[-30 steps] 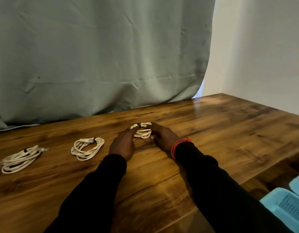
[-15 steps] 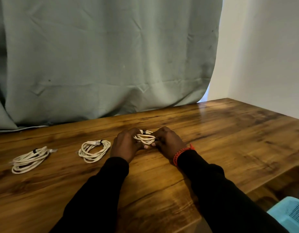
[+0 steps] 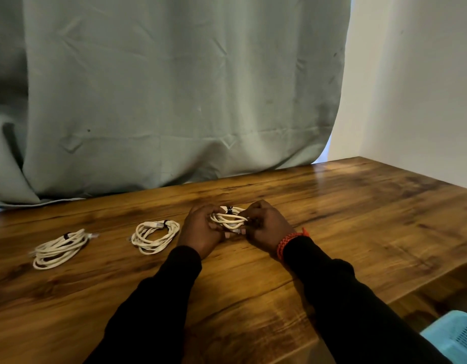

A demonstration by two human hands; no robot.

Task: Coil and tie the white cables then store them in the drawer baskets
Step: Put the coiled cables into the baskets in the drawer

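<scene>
Held coil [image 3: 230, 219]: white cable, black tie on its far side, gripped between both hands above the wooden table [image 3: 358, 219]. Left hand [image 3: 201, 232] has fingers curled round the coil's left end; right hand [image 3: 266, 227] curls round its right end, red bracelet [image 3: 289, 240] at the wrist. Left of the held coil, on the table: middle coil [image 3: 155, 236] just beside, far coil [image 3: 60, 248] farther left, both tied black. Blue basket [image 3: 455, 337] well right of the held coil, below the table edge.

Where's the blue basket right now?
Head view, bottom right corner: the blue basket sits below the wooden table's near edge, beside the right sleeve.
</scene>
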